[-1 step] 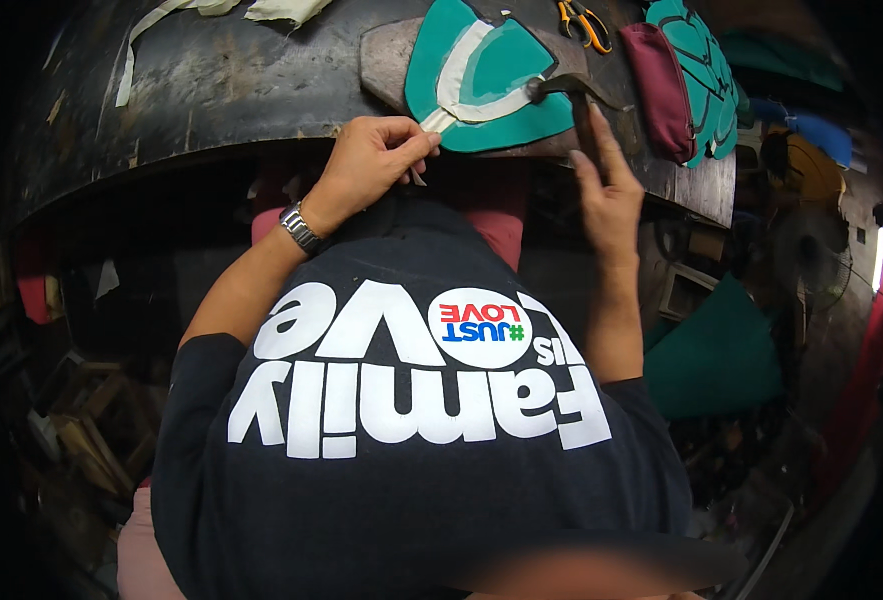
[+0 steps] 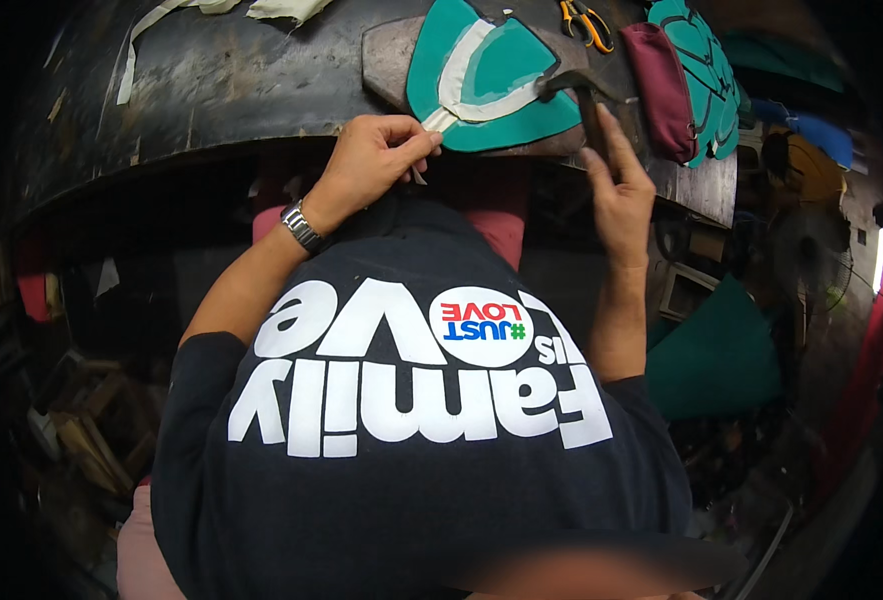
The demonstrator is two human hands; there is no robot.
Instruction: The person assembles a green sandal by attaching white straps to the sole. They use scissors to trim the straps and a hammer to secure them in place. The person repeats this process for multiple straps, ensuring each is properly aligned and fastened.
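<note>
A teal, leaf-shaped flat piece (image 2: 426,75) lies on a brownish slab (image 2: 385,55) near the table's front edge. A whitish strip (image 2: 458,62) runs over it in a V, meeting at the near left corner. My left hand (image 2: 376,160) pinches the strip's loose tail at that corner, its fingertips together. In my right hand (image 2: 623,205) is a hammer (image 2: 591,110), gripped by its dark handle. The hammer's head is over the right arm of the strip; whether it touches cannot be made out. The handle's lower end is hidden by the hand.
Orange-handled pliers (image 2: 588,25) lie beyond the hammer. To the right sit a maroon folded piece (image 2: 658,90) and a pile of teal pieces (image 2: 706,70). Pale strip scraps (image 2: 171,12) rest on the dark table (image 2: 241,80) at far left. Teal sheeting (image 2: 716,350) hangs low at right.
My right hand and the hammer have shifted slightly to the right. My left hand keeps its pinch on the strip in nearly the same place.
</note>
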